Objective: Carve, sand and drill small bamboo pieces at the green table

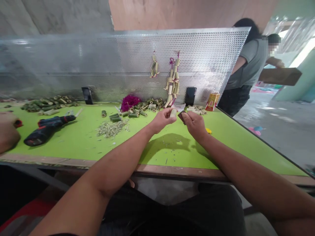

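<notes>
Bottom centre of frame: dark-clad legs [177,213] under the near edge of the desk [251,147], which is bright green on top. Both forearms reach in from the lower corners.

Left edge: another person's hand [8,132], partly cut off; grip cannot be told. Beside it a cordless drill [52,126] on its side, bit pointing right.

Centre: left hand [161,120] closed round a short pale bamboo piece [173,113], held above the desk, a shadow below. Just right of it, right hand [195,124] clenched on a small dark block [182,117], apart from the bamboo. Yellow object [208,130] near the right wrist.

Left of centre: heap of shavings [112,128]; behind it, cut green bamboo [115,117] and a tangle of purple string [129,103]. Larger green bamboo heap [49,103] at middle left.

Farther: two phones, one left [87,95], one right of centre, plus a bottle [212,101], all against a perforated metal sheet [103,62]. Strung bamboo [173,80] hangs there.

Upper right: person in grey [253,62]; cardboard box [280,76] beyond.
</notes>
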A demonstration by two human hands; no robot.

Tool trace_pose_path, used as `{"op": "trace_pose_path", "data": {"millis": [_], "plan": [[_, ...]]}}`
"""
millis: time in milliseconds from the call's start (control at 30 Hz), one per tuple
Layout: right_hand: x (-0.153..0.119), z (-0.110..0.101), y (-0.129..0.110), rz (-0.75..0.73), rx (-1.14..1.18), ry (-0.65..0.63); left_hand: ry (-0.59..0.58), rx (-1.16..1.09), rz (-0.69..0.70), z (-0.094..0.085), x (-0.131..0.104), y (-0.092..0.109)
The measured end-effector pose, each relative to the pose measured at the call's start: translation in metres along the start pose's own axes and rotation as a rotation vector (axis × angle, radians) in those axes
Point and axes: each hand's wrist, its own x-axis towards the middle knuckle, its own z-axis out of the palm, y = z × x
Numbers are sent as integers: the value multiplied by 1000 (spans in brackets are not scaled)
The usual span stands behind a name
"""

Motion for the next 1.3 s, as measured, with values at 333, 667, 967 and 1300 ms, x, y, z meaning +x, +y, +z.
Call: {"op": "trace_pose_path", "data": {"millis": [333,667,967,1300], "plan": [[-1,4,-4,-12,-47,-77,-110,142,-56,19,-3,-12],[-3,1,-2,13,66,39,47,-20,-34,-2,-1,1],[-1,2,-6,-11,7,-40,-74,111,-45,21,-3,-10],[-2,1,-5,-35,35,24,-44,-27,-2,8,-1,-8]]}}
